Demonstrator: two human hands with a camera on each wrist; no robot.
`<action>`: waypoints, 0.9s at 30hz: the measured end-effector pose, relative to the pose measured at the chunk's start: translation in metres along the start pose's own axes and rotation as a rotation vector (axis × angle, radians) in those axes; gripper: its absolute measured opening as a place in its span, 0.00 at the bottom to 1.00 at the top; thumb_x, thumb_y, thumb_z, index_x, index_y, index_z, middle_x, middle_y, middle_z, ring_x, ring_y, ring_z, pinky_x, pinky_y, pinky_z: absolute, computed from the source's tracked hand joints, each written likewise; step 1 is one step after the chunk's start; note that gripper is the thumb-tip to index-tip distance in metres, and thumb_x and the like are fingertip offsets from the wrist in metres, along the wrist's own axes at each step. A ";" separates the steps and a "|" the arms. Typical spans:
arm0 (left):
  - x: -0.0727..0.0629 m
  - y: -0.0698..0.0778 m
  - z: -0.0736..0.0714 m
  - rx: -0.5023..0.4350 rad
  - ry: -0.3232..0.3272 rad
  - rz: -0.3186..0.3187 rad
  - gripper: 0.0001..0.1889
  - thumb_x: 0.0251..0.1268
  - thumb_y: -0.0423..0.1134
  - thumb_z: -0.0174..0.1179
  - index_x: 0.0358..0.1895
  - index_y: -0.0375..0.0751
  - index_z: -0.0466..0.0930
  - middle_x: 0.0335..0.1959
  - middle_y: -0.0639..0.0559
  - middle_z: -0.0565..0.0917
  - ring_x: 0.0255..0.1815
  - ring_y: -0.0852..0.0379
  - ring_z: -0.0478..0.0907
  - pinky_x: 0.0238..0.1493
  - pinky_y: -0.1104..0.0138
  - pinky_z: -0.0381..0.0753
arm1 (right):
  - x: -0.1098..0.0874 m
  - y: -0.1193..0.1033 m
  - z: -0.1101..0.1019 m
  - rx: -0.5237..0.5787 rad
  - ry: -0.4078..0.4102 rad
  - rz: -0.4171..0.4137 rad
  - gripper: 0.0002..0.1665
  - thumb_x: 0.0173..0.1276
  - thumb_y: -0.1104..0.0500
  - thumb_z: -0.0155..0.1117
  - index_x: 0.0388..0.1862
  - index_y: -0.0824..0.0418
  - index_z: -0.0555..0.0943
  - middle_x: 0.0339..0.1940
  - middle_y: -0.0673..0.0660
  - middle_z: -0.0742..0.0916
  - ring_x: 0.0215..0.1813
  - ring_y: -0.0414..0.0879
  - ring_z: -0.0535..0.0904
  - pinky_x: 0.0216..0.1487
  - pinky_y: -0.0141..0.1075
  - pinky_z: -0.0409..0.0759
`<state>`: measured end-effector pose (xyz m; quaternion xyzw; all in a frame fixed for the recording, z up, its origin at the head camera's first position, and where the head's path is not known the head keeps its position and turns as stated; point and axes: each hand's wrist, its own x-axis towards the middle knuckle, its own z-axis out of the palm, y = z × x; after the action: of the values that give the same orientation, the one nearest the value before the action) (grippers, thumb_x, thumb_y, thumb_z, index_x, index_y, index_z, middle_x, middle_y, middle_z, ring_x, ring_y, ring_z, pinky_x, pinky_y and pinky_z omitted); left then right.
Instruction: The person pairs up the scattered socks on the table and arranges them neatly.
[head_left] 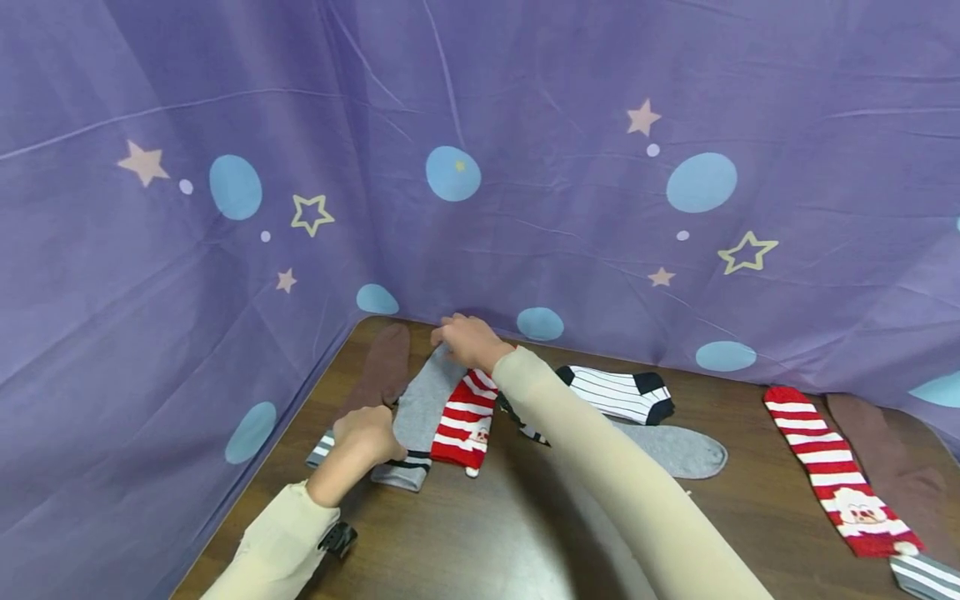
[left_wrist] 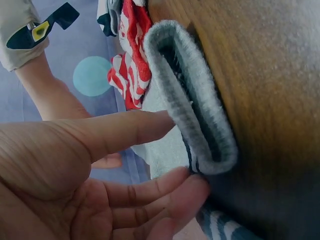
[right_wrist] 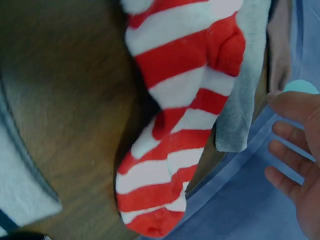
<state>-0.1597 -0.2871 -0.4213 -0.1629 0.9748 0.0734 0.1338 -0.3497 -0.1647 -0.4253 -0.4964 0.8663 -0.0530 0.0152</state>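
Observation:
A grey sock with black cuff stripes lies lengthwise on the table. My left hand is at its near end, thumb and fingertips pinching the cuff. In the left wrist view the cuff gapes with its opening showing, the thumb on one face and the other fingers at the side edge. My right hand hovers by the toe end, fingers loosely bent and apart from the fabric in the right wrist view. Beside the grey sock lies a red-and-white striped sock, and a brown sock lies on its other side.
Under my right forearm, a dark patterned sock and another grey sock are partly hidden. A white pinstriped sock lies behind them. Far right are a second red striped sock and brown sock. Purple cloth borders the table.

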 end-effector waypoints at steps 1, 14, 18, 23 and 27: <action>0.000 0.000 0.000 0.007 0.000 -0.004 0.26 0.46 0.51 0.79 0.40 0.32 0.85 0.44 0.34 0.87 0.45 0.36 0.85 0.43 0.46 0.83 | 0.001 0.000 0.001 -0.021 -0.003 -0.021 0.19 0.69 0.62 0.70 0.58 0.52 0.86 0.56 0.54 0.85 0.60 0.53 0.79 0.62 0.47 0.79; 0.002 0.000 0.003 0.023 -0.028 -0.024 0.26 0.44 0.49 0.80 0.40 0.33 0.85 0.44 0.35 0.87 0.44 0.38 0.85 0.42 0.47 0.83 | 0.009 -0.017 0.004 -0.156 -0.186 -0.053 0.25 0.76 0.64 0.58 0.67 0.44 0.81 0.64 0.45 0.85 0.68 0.48 0.76 0.72 0.47 0.71; 0.002 0.000 0.003 0.012 -0.035 -0.019 0.24 0.43 0.48 0.80 0.39 0.34 0.85 0.43 0.35 0.87 0.44 0.39 0.85 0.42 0.47 0.83 | 0.011 -0.023 0.006 -0.172 -0.227 -0.030 0.28 0.75 0.65 0.60 0.69 0.42 0.79 0.66 0.45 0.84 0.68 0.48 0.76 0.73 0.48 0.70; 0.002 0.001 0.004 -0.010 -0.042 -0.001 0.21 0.43 0.45 0.79 0.38 0.34 0.85 0.42 0.35 0.87 0.43 0.39 0.85 0.41 0.47 0.83 | 0.013 -0.022 0.013 -0.180 -0.254 -0.011 0.35 0.70 0.65 0.66 0.72 0.39 0.74 0.71 0.47 0.80 0.73 0.47 0.72 0.75 0.48 0.68; 0.003 -0.001 0.002 -0.017 -0.048 0.011 0.18 0.45 0.43 0.78 0.36 0.36 0.85 0.41 0.36 0.87 0.42 0.41 0.84 0.41 0.47 0.83 | 0.014 -0.020 0.016 -0.200 -0.234 -0.030 0.35 0.69 0.63 0.68 0.72 0.39 0.75 0.71 0.47 0.79 0.72 0.48 0.72 0.73 0.48 0.68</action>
<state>-0.1616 -0.2883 -0.4246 -0.1568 0.9715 0.0861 0.1555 -0.3381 -0.1883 -0.4390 -0.5112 0.8521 0.0915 0.0655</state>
